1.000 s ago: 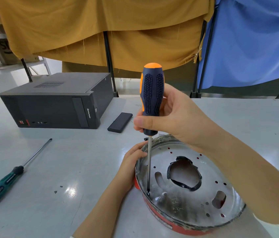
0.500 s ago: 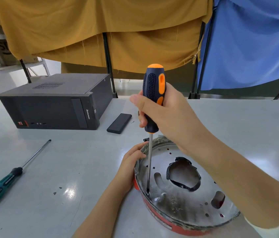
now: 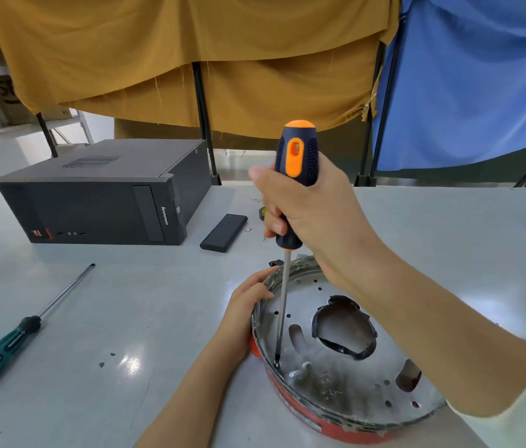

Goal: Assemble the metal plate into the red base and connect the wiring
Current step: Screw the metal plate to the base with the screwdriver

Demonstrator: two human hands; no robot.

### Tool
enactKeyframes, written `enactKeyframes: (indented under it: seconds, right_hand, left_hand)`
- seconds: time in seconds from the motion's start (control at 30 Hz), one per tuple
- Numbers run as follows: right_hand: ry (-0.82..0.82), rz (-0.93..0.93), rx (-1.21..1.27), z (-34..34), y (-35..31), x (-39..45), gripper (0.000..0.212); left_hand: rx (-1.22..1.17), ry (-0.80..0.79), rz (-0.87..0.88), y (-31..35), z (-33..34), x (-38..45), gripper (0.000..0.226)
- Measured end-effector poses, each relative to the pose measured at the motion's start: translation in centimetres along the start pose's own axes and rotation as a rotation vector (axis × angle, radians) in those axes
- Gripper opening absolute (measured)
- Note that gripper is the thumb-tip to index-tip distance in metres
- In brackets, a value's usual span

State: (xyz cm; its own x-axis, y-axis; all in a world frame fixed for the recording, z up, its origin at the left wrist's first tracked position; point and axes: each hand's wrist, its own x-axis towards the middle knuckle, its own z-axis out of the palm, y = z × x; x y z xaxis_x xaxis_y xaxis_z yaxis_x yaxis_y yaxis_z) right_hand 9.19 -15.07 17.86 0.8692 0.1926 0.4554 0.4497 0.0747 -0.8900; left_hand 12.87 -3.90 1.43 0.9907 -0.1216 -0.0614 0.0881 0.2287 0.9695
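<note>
A round metal plate (image 3: 345,379) with a big black-edged centre hole and several small holes sits inside the red base (image 3: 290,404) on the table. My right hand (image 3: 316,208) grips an orange and black screwdriver (image 3: 295,156) upright; its tip stands on the plate near the left rim. My left hand (image 3: 247,305) holds the left rim of the plate and base, fingers curled over the edge. No wiring is plainly visible.
A green-handled screwdriver (image 3: 12,337) lies at the left. A black computer case (image 3: 106,195) stands at the back left, with a flat black block (image 3: 224,232) and a small screw beside it. Yellow and blue cloths hang behind the grey table (image 3: 93,318).
My right hand has turned the screwdriver handle round its axis and shifted its grip; the tip stays at the same spot. The left hand keeps its hold on the rim.
</note>
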Motion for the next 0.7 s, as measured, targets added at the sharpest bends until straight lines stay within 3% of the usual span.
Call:
enactKeyframes:
  seconds: [0.07, 0.2, 0.3, 0.37, 0.5, 0.57, 0.63, 0.7]
  right_hand:
    - [0.025, -0.017, -0.084, -0.2, 0.0, -0.1, 0.018]
    - [-0.508, 0.186, 0.316, -2.0, -1.2, 0.7, 0.01]
    - [-0.733, 0.234, 0.435, -2.5, -1.6, 0.8, 0.01]
    - [-0.69, 0.237, 0.37, -2.0, -1.6, 0.8, 0.015]
    - [-0.122, 0.091, 0.04, 0.0, -0.9, 0.2, 0.023]
    - [0.026, 0.009, -0.084, 0.2, -0.6, -0.2, 0.017]
    - [-0.055, 0.051, -0.069, -0.4, -0.8, -0.1, 0.012]
    - [-0.273, 0.131, 0.03, -1.1, -1.5, 0.2, 0.013]
  left_hand:
    - [-0.008, -0.002, -0.005, -0.1, 0.0, 0.0, 0.052]
    - [-0.022, 0.001, 0.006, -0.1, 0.0, 0.0, 0.058]
    - [-0.02, -0.003, -0.002, -0.1, -0.1, 0.1, 0.057]
    - [-0.011, -0.004, 0.003, -0.1, -0.1, 0.1, 0.057]
    - [-0.007, 0.016, 0.001, 0.0, 0.0, -0.2, 0.049]
    - [-0.01, 0.022, -0.008, 0.0, -0.1, -0.2, 0.048]
    - [0.004, 0.02, -0.004, 0.0, -0.1, -0.2, 0.048]
    - [0.016, 0.022, 0.004, 0.1, 0.0, -0.3, 0.05]
